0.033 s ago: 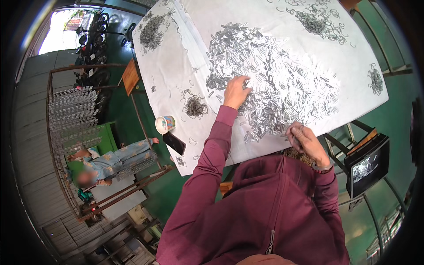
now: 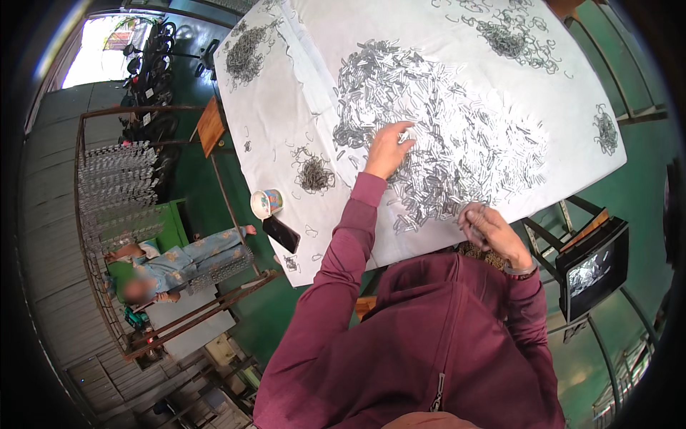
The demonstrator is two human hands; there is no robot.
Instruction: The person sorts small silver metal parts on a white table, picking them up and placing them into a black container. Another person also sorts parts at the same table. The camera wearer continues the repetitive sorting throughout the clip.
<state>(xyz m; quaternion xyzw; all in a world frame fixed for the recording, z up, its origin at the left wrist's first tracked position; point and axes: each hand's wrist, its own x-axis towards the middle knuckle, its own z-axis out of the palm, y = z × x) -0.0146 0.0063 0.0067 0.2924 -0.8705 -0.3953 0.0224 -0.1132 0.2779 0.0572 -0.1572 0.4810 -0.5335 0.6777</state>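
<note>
Reaching over the silver pcs (image 2: 457,136), L grip (image 2: 389,151) is partly open: thumb & fingers apart w/ a gap btwn the tips, nothing clearly held. Can't tell if its tips touch the pcs. These are short, narrow metal bits in a wide pile, mostly beyond & to the R of L grip, running down to just beyond R grip (image 2: 494,230). R grip is at the pile's near edge, R of L grip & closer to the body; fingers curl in toward thumb, can't tell if a pc is pinched there. Wristband (image 2: 520,270) sits behind R grip.

Under both grips: surface (image 2: 271,121) w/ a white cover. Nr L grip, on its L: clump of dark wire hooks (image 2: 314,174). Further L & closer to body: cup w/ coloured print (image 2: 266,203), dark phone (image 2: 281,234) just beside it. Far beyond L grip, to its L: bigger hook heap (image 2: 245,56). Far beyond R grip: spread-out hook heap (image 2: 504,39). Beyond R grip & to its R, nr surface's R edge: small hook bunch (image 2: 606,132).

R of R grip, off the surface: black tray (image 2: 613,266) w/ shiny bits in it. Well L of L grip: another person (image 2: 193,257), blue patterned clothes.
</note>
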